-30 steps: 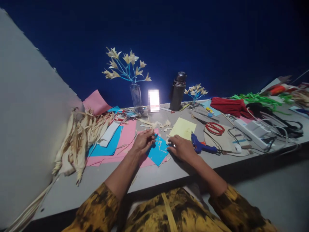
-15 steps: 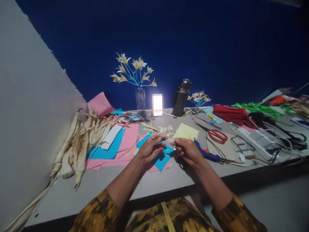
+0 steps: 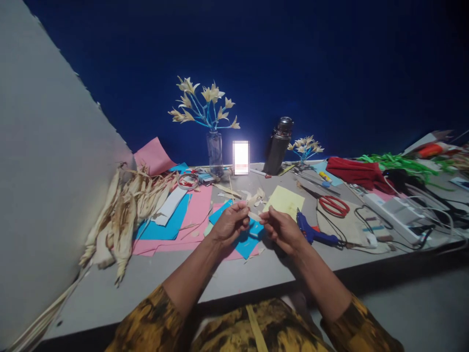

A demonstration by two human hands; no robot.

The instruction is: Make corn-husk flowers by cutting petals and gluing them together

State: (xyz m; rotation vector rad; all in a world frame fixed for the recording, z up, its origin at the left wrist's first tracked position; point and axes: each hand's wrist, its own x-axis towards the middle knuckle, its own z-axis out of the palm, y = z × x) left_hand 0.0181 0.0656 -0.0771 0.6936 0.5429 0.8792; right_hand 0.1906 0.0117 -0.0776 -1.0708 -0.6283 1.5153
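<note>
My left hand (image 3: 231,224) pinches a small pale piece of husk (image 3: 254,215) over the blue paper (image 3: 247,243). The piece's other end reaches the fingertips of my right hand (image 3: 281,228), whose thumb is raised apart from the curled fingers; whether they grip it is too small to tell. Just beyond my hands lie loose husk scraps (image 3: 257,196) and a yellow paper (image 3: 285,201). To the right of my right hand rests a blue glue gun (image 3: 318,236).
Dried husks (image 3: 122,225) and pink paper (image 3: 198,205) lie at the left. Behind stand a glass vase (image 3: 215,152) of husk flowers, a lit screen (image 3: 241,157) and a dark flask (image 3: 278,149). Red-handled scissors (image 3: 334,206) and a power strip (image 3: 395,215) are at the right.
My right thumb has lifted away from the husk piece, which now slants down from my left fingertips. The view has shifted slightly.
</note>
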